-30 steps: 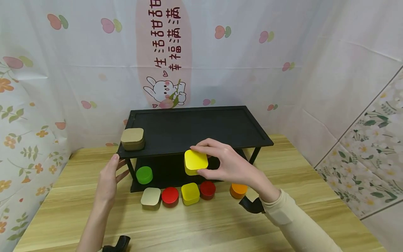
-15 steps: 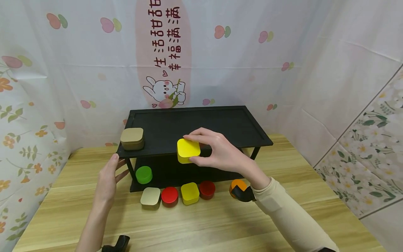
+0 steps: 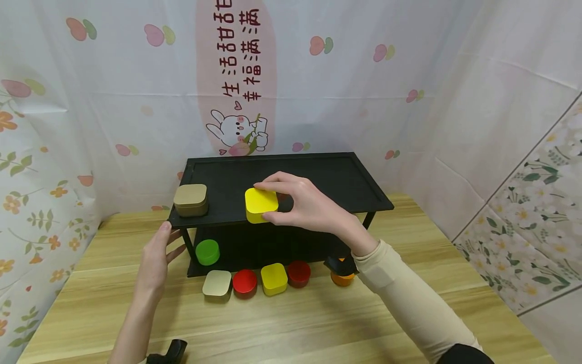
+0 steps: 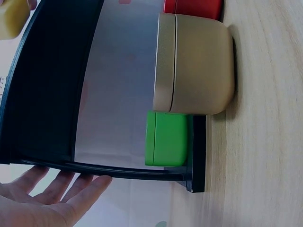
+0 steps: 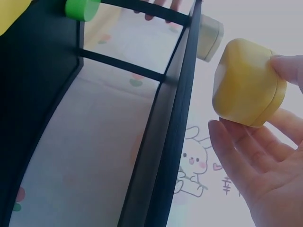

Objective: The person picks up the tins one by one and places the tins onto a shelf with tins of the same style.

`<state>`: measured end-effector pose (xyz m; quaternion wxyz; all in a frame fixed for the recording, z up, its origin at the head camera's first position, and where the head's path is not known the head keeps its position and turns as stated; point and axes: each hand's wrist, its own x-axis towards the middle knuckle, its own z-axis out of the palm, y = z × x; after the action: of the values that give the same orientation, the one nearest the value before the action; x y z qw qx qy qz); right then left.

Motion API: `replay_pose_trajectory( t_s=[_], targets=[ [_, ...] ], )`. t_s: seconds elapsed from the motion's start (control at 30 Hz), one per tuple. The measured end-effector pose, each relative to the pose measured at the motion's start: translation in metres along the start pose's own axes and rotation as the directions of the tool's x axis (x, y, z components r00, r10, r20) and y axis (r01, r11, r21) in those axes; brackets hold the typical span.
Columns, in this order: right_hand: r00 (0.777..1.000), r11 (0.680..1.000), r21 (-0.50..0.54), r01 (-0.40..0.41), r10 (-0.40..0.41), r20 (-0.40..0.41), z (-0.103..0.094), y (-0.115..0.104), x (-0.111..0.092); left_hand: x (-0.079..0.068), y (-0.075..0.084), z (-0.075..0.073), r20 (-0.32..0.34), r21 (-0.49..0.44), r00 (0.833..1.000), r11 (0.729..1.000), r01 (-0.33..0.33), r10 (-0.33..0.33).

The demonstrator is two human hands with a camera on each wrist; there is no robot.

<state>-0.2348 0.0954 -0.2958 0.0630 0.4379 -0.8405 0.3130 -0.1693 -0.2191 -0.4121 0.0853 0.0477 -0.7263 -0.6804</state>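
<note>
Raising a yellow box (image 3: pixel 260 203) to the front edge of a black shelf (image 3: pixel 313 179)

Compared with a second ago, the right hand (image 3: pixel 309 205) has moved up and to the person's left; the yellow box between its thumb and fingers has gone from in front of the lower tier to the top tier's front edge, apart from the shelf in the right wrist view; this suggests that the carry is under way and the box not yet set down. The left hand (image 3: pixel 154 258) stays at the shelf's left front corner, its fingers fairly straight and a little spread, touching the edge; they may be steadying it.

Farther left of the right fingers, a tan box (image 3: pixel 191 200) sits on the top tier, just above the left fingertips; a round green box (image 3: pixel 207 253) stands on the lower tier, to the right of those fingertips. Below the right fingers, on the table (image 3: pixel 273 333), are a cream box (image 3: pixel 216 284), a bright red box (image 3: pixel 244 283), a second yellow box (image 3: pixel 274 279), a dark red box (image 3: pixel 298 274) and a partly hidden orange box (image 3: pixel 343 280).

The held box is squarish with rounded corners, smooth and satiny, with a lid seam; whether metal or plastic, I cannot tell; the reds are round; the shelf is matte, with a raised rim; the table has streaky pale wood grain.
</note>
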Motion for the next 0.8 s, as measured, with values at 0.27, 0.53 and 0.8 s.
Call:
replay_pose_trajectory(
  t_s=[0.27,0.53,0.8],
  targets=[
    [0.998,0.999,-0.014,-0.048,0.048,0.027,-0.001,0.005,0.015,0.001,-0.001,-0.001,-0.002,0.004,1.0,1.0,0.001,-0.001],
    [0.996,0.998,-0.004,-0.071,0.071,0.045,-0.002,0.009,0.026,0.002,0.0,-0.001,-0.003,0.011,1.0,1.0,0.007,-0.007],
    [0.993,0.996,-0.019,-0.082,0.084,0.078,0.0,0.01,0.033,0.001,-0.001,-0.001,-0.01,-0.009,1.0,1.0,0.015,-0.015]
  ],
)
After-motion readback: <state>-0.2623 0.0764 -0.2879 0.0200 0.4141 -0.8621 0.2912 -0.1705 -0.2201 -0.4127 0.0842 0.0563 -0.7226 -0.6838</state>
